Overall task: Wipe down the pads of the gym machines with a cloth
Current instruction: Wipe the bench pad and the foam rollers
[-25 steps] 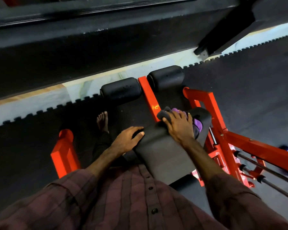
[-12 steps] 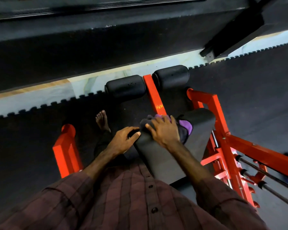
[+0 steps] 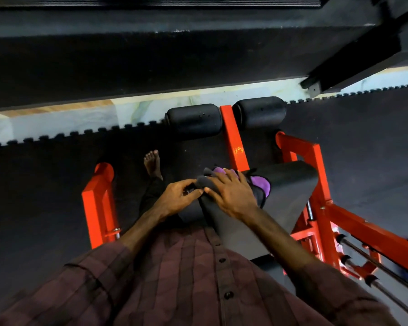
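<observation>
A black seat pad (image 3: pixel 287 194) of a red-framed gym machine slopes up in front of me. My right hand (image 3: pixel 231 196) lies flat on a purple and grey cloth (image 3: pixel 260 183), pressing it against the pad's upper left corner. My left hand (image 3: pixel 178 196) grips the pad's left edge, fingertips almost touching my right hand. Two black roller pads, one (image 3: pixel 193 122) on the left and one (image 3: pixel 260 111) on the right, sit beyond on a red bar (image 3: pixel 233 137).
Red frame posts stand at the left (image 3: pixel 99 203) and right (image 3: pixel 316 175). Steel rods (image 3: pixel 372 262) run off to the lower right. My bare foot (image 3: pixel 153 163) rests on the dark rubber floor. A pale tiled strip (image 3: pixel 80 116) and a black ledge lie beyond.
My right hand has slid the cloth leftward across the top of the pad, toward my left hand, which has stayed on the pad's left edge.
</observation>
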